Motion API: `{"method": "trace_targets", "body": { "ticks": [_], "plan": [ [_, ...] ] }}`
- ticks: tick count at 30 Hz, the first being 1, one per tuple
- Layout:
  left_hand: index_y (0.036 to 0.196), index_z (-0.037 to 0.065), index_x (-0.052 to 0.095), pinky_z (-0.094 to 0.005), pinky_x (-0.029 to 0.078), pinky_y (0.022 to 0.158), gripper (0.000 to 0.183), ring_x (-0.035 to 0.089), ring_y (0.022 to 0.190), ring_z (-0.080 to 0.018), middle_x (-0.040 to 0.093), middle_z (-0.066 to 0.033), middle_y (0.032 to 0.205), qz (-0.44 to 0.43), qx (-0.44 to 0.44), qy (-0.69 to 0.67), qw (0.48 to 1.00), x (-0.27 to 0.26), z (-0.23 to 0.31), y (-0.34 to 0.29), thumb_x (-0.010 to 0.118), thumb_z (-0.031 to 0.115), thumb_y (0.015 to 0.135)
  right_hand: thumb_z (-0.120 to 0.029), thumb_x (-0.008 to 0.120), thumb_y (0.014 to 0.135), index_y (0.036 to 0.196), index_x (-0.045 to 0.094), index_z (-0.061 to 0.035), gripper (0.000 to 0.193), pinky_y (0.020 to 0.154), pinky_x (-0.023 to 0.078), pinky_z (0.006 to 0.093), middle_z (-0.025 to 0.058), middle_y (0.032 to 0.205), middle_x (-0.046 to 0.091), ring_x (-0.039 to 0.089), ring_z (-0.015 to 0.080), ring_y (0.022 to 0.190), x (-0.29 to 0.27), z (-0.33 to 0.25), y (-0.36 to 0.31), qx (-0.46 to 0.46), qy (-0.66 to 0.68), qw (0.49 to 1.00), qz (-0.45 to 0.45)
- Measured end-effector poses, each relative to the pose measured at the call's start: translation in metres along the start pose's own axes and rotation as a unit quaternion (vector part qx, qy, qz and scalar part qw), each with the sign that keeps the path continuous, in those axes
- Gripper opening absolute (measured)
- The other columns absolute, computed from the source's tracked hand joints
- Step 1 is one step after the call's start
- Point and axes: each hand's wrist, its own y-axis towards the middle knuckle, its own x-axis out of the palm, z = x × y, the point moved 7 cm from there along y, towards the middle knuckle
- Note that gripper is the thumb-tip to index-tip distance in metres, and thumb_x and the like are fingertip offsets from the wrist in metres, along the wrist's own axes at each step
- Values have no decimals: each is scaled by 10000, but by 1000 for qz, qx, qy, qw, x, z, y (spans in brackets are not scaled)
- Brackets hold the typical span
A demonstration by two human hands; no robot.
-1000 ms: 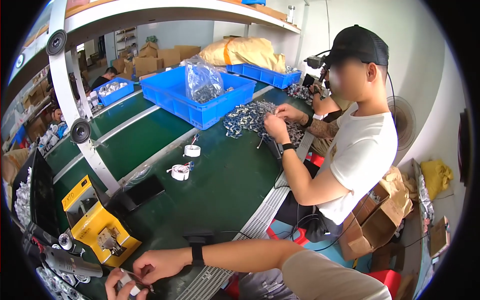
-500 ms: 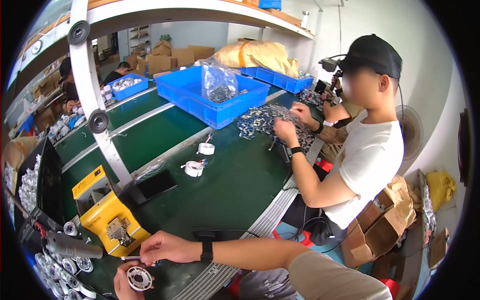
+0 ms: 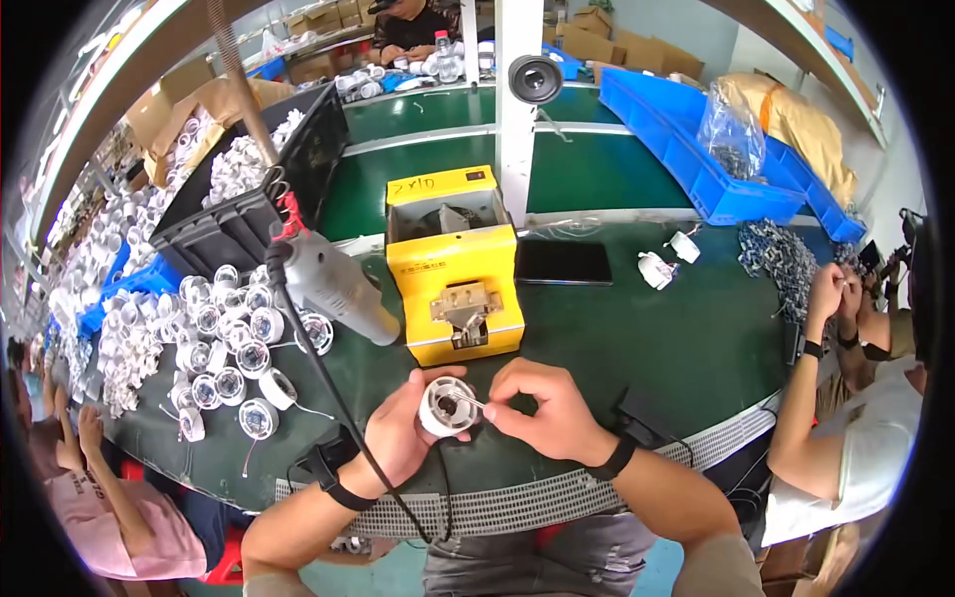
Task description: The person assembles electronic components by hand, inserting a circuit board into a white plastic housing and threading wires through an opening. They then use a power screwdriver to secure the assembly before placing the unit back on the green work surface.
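My left hand [image 3: 400, 436] is wrapped round a small white round housing [image 3: 432, 417], its open side facing up. In my right hand [image 3: 549, 410], thumb and forefinger pinch a thin pale rod-like piece [image 3: 464, 397] that reaches over the housing's rim into its opening. Whether it is a wire or a tool is too small to tell. A yellow machine [image 3: 460, 257] with a metal fixture on its front stands just beyond both hands. Left of it hangs a grey electric screwdriver [image 3: 343, 289]; its black cable [image 3: 338, 398] passes in front of my left wrist.
Several white round assemblies [image 3: 259, 418] lie at left, before a black crate [image 3: 224, 234] of white parts. A black phone [image 3: 564, 263] and two white parts [image 3: 656, 270] lie right of the machine. Farther right are a blue bin [image 3: 741, 204], small boards [image 3: 781, 264] and a co-worker [image 3: 846, 448].
My view has swung left, bringing the yellow machine and both hands to the middle. My left hand still holds the housing; my right hand's pinched fingers now bring the thin piece into its opening.
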Motion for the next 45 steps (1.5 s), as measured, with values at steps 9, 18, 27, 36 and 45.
{"method": "trace_targets", "body": {
  "ticks": [9, 18, 27, 36, 45],
  "plan": [
    [1317, -24, 445, -380, 555, 783, 530, 627, 979, -227, 607, -137, 1127, -33, -13, 24, 999, 7, -9, 3, 282, 398, 1041, -26, 726, 771, 828, 634, -13, 108, 639, 483, 291, 85, 815, 631, 626, 192, 725, 7, -7, -5, -11, -67, 998, 14],
    [1318, 7, 463, -302, 509, 863, 440, 597, 1034, -179, 599, -92, 1146, 46, 125, 47, 990, -16, -4, -2, 385, 335, 1035, -119, 716, 814, 1028, 599, -62, 250, 688, 495, 302, 88, 978, 556, 598, 225, 797, 0, -18, -3, -55, -114, 988, 92],
    [1365, 34, 409, -367, 507, 861, 440, 583, 1041, -202, 546, -97, 1197, 32, 179, 82, 980, -7, -2, -1, 354, 328, 1042, -90, 654, 891, 978, 658, -15, 115, 556, 480, 237, 49, 810, 628, 600, 95, 604, 2, 2, -5, 202, 155, 966, -41],
    [1402, 25, 343, -402, 445, 955, 491, 514, 1169, -269, 493, -150, 1295, -85, 159, 35, 983, 11, 5, -10, 385, 338, 1026, -33, 656, 873, 1033, 663, 5, 165, 631, 519, 238, 55, 846, 650, 629, 95, 705, 20, -3, -1, 75, 187, 979, -12],
    [1435, 41, 327, -402, 337, 1081, 454, 431, 1278, -255, 416, -161, 1402, -136, 153, -11, 979, 32, 4, -2, 385, 229, 1026, -42, 744, 791, 968, 690, -7, 188, 621, 547, 251, 90, 856, 691, 676, 132, 703, -2, -2, -6, 67, 47, 994, 73]
  ]
}}
